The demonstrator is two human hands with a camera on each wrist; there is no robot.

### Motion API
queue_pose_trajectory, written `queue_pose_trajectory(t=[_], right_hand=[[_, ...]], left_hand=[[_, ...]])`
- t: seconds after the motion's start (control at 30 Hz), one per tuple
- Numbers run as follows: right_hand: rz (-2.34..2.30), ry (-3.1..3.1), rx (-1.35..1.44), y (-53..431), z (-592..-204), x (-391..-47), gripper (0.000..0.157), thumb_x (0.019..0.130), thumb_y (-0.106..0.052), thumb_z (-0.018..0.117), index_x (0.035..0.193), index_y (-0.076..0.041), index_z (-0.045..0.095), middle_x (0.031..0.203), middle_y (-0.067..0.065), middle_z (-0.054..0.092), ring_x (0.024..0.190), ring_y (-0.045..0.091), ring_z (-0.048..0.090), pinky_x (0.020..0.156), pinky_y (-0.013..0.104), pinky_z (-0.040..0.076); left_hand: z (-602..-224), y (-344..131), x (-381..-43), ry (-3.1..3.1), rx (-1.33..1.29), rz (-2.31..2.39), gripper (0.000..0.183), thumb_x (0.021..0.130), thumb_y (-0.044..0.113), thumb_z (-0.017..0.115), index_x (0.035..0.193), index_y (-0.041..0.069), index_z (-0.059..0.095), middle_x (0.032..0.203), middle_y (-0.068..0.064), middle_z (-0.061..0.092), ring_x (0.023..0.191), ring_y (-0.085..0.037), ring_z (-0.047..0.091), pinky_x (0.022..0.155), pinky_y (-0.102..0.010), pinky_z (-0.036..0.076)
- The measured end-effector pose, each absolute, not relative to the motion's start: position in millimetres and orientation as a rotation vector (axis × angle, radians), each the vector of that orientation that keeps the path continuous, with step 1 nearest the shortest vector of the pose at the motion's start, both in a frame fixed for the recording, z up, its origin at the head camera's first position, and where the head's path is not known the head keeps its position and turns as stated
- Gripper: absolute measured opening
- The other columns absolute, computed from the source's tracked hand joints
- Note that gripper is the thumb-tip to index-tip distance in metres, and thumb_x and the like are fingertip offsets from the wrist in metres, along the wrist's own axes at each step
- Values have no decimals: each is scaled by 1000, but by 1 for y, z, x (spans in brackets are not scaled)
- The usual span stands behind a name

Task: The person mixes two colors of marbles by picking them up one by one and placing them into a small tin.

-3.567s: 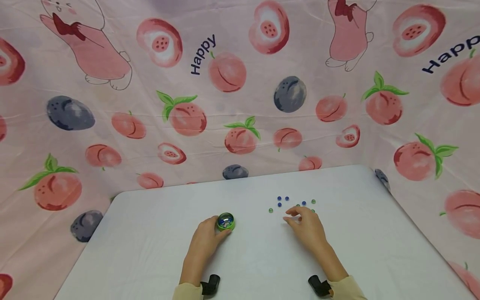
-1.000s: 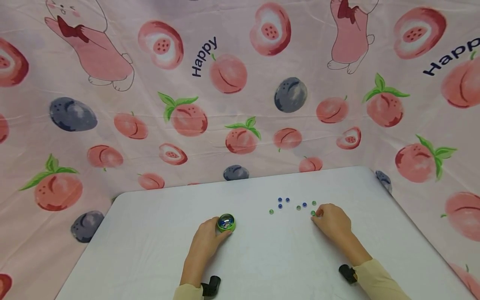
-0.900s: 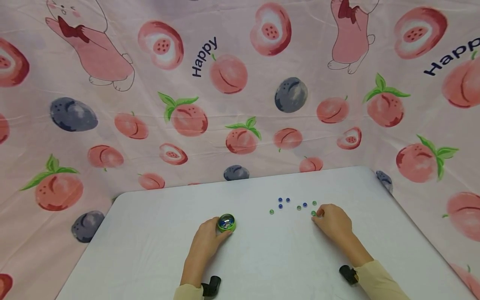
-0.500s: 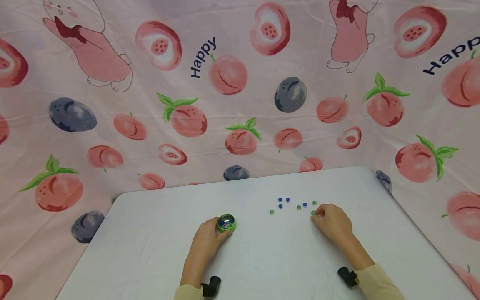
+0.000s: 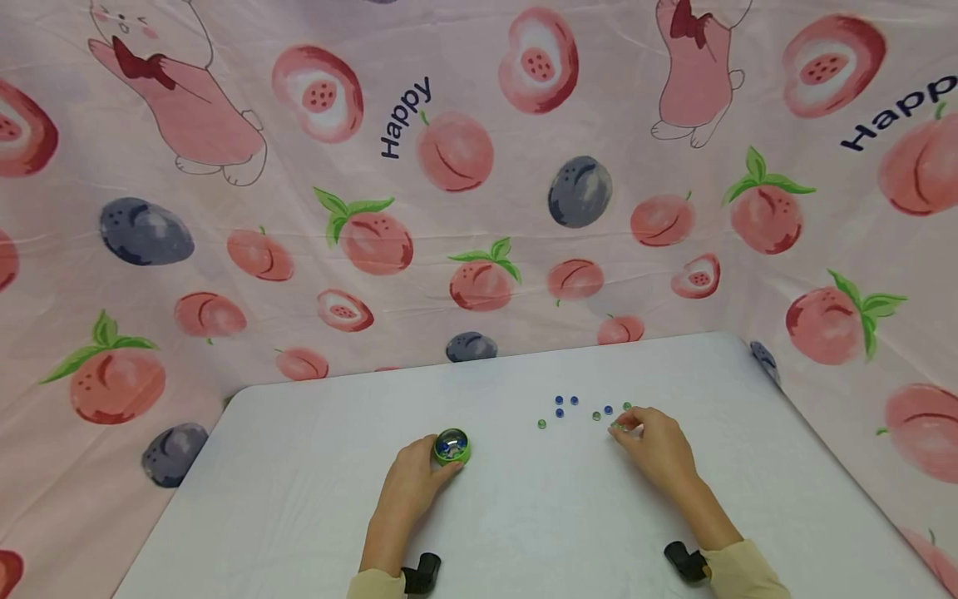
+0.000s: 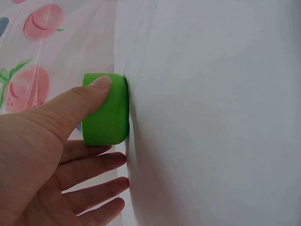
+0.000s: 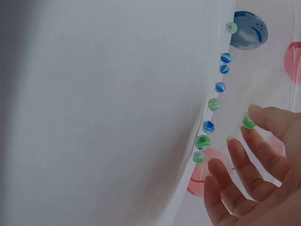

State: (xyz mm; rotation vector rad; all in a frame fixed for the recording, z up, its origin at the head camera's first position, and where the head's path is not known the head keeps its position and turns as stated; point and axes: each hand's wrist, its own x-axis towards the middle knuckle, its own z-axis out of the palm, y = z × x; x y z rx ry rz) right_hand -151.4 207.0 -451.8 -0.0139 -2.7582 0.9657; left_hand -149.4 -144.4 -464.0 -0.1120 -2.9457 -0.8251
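Note:
In the head view my left hand holds a small round green cup on the table; blue glass marbles show inside. The left wrist view has the thumb against the green cup and the other fingers beyond and below it. My right hand is over the right end of the loose marbles. Between its thumb and index fingertip it pinches a green-streaked marble, apart from the table in the right wrist view. A green marble and a smaller-looking green one lie nearby.
A white cloth-covered table spreads below both hands. Several blue marbles and green marbles lie loose left of my right hand. Fruit-printed pink fabric hangs behind and at the sides.
My right hand went right to the far marbles, stayed there pinching, and has now shifted slightly left with a green marble between its fingertips. The left hand and cup have stayed in place.

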Motion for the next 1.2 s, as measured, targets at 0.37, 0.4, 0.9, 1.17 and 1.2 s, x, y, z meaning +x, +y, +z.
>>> queue_pose_trajectory(t=[0.37,0.4,0.9,1.17,1.2], right_hand=[[1034,-2711,68,196,-449,-154,16,89,-18,77,97,-5,73,90,6,67,80,20,56,65,29,46],[1034,-2708,76,195,-449,-154,16,89,-18,77,96,-5,73,90,6,67,81,20,56,65,29,46],[1069,-2703,163,169,-447,-161,10,87,-18,79,93,-11,74,90,2,68,82,18,59,71,31,51],[1069,-2709,205,155,-447,-166,11,87,-19,79,92,-11,74,90,3,68,82,18,60,71,32,52],[1071,-2704,212,153,-446,-166,11,86,-18,79,92,-11,74,89,2,68,81,18,60,71,32,52]], left_hand=[[-464,-144,-149,-2942,-116,-821,53,86,29,80,123,-5,63,117,-20,69,113,-37,64,96,-51,52],[-464,-144,-150,-2940,-117,-821,53,86,29,80,123,-5,63,117,-20,69,113,-37,64,96,-50,52],[-461,-144,-147,-2941,-119,-816,52,86,28,80,122,-6,63,117,-21,69,113,-37,64,96,-51,52],[-461,-143,-148,-2945,-120,-810,53,87,29,80,123,-5,63,118,-21,68,113,-37,64,96,-50,52],[-461,-144,-148,-2945,-122,-805,53,87,29,79,123,-5,63,118,-21,68,113,-37,64,96,-50,52]])
